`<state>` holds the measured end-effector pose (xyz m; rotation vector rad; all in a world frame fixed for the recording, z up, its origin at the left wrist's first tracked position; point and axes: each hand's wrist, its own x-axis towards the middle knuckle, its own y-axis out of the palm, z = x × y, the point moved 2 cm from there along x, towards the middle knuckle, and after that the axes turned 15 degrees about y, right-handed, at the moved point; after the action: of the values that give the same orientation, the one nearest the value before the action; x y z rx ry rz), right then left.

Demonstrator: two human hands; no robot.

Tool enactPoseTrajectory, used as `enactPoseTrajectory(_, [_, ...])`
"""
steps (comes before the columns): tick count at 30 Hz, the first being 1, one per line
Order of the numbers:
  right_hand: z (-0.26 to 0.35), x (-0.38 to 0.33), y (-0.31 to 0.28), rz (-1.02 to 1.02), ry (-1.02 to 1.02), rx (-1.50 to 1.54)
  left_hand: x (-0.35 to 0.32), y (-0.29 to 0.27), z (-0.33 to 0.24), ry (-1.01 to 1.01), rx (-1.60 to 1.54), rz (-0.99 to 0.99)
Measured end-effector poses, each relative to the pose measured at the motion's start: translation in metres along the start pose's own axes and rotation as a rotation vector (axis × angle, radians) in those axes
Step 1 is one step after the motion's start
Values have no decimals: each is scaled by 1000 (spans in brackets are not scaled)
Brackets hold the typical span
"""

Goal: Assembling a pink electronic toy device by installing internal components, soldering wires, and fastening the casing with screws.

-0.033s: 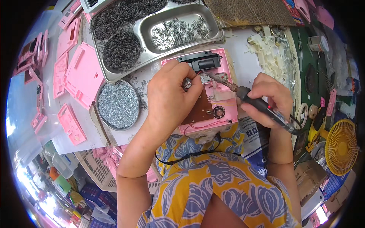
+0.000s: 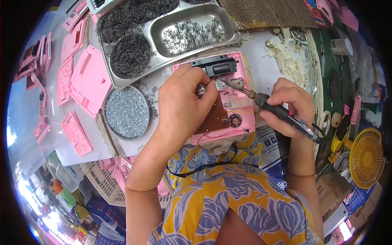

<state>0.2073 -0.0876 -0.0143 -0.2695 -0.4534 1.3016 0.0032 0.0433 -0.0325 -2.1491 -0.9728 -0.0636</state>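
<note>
A pink plastic casing (image 2: 243, 130) lies in front of me with a brown circuit board (image 2: 211, 117), a small round speaker (image 2: 235, 120) and a black plastic part (image 2: 222, 68) in it. My right hand (image 2: 290, 107) is closed round the dark handle of a soldering iron (image 2: 281, 116), whose tip reaches left to just below the black part. Close to that tip, my left hand (image 2: 185, 96) pinches above the casing's left side. A thin red wire (image 2: 213, 79) shows at its fingertips, though the fingers partly cover it.
A metal tray (image 2: 195, 45) of small dark springs stands behind the casing, and a round dish of screws (image 2: 127, 113) sits to its left. Pink panels (image 2: 90, 81) lie farther left. White plastic pieces (image 2: 288, 57) are heaped at the back right, with a yellow fan (image 2: 367, 158) at the far right.
</note>
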Motion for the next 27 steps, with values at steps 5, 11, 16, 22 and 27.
enactPoseTrajectory(5, [2,4,-6,19,27,-52,1,0,0,23,10,-15])
enactPoseTrajectory(11, [4,12,-1,23,11,-46,0,1,1,48,31,-25])
enactPoseTrajectory(16, [3,13,2,39,3,-60,0,2,1,56,18,-41])
enactPoseTrajectory(22, [1,14,5,35,-8,-52,-2,2,1,41,11,-47])
enactPoseTrajectory(27, [1,14,5,35,-4,-38,-3,2,3,54,20,-41])
